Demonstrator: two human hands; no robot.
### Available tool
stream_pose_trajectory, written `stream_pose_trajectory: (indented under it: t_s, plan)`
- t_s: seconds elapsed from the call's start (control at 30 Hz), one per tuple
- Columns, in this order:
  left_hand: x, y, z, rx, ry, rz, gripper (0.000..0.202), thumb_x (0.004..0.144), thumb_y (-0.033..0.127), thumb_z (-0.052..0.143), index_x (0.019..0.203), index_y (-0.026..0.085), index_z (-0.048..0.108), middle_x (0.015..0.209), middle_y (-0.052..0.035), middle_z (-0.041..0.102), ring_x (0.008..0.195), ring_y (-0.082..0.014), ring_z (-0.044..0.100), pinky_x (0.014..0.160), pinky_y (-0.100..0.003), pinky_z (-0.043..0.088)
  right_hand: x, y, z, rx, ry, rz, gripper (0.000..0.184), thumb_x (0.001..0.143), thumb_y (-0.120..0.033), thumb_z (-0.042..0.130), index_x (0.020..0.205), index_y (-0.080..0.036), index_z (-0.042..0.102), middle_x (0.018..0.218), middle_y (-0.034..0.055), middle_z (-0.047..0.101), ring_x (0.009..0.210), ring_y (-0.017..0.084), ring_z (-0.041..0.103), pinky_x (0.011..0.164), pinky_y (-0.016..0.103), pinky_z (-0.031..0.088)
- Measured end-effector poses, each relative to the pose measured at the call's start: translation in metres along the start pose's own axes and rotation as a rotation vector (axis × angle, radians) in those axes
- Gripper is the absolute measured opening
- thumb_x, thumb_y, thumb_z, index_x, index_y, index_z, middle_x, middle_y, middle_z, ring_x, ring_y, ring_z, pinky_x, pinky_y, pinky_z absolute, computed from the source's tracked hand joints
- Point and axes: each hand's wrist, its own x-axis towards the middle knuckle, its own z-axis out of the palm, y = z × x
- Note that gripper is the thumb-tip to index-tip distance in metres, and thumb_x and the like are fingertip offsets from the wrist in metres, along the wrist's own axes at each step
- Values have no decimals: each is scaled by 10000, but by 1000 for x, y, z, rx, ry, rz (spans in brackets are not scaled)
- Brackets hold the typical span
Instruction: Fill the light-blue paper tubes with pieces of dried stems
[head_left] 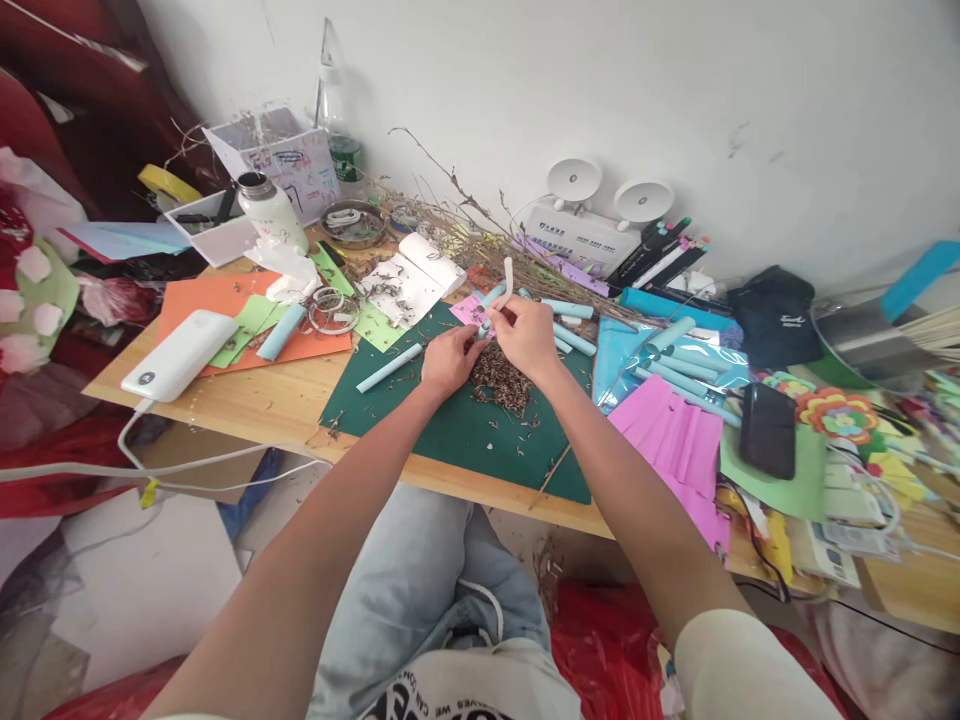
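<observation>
My left hand (448, 361) and my right hand (527, 336) meet over the dark green cutting mat (450, 425). Together they pinch a small light blue paper roll (484, 325). A narrow white strip (508, 280) stands up from the fingers of my right hand. A heap of dried brown plant bits (501, 380) lies on the mat just below both hands. One light blue paper tube (389, 368) lies on the mat left of my left hand. Several more blue tubes (679, 375) lie to the right.
A white power bank (180, 353) with cable lies at the left on orange paper (225, 300). Pink paper sheets (675, 440) and a black phone (766, 430) are at the right. Dry twigs (450, 215), a white bottle (271, 212) and a marker set (656, 255) stand near the wall.
</observation>
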Motion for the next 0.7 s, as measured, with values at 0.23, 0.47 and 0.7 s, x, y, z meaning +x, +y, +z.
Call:
stream_pose_trajectory:
  t_s: [0.23, 0.47, 0.7]
  plan:
    - [0, 0, 0, 9, -9, -11, 222, 944, 394, 535, 824, 221, 605, 808, -37, 663, 753, -193, 586, 663, -285, 371, 5, 0, 1, 6, -23, -14, 138, 843, -244, 572, 756, -194, 666, 643, 14, 646, 598, 172, 560, 622, 291, 393]
    - [0, -1, 0, 8, -5, 3, 233, 946, 396, 534, 810, 218, 598, 796, -36, 654, 734, -189, 572, 655, -282, 357, 4, -1, -2, -5, -33, -2, 141, 851, -247, 574, 770, -185, 672, 638, 13, 636, 592, 166, 544, 628, 291, 386]
    - [0, 1, -1, 17, -12, -5, 237, 947, 404, 527, 816, 221, 599, 802, -40, 656, 739, -190, 575, 654, -283, 361, 3, 0, -3, -26, -41, -26, 146, 864, -244, 565, 784, -192, 675, 657, 15, 648, 600, 173, 551, 646, 298, 396]
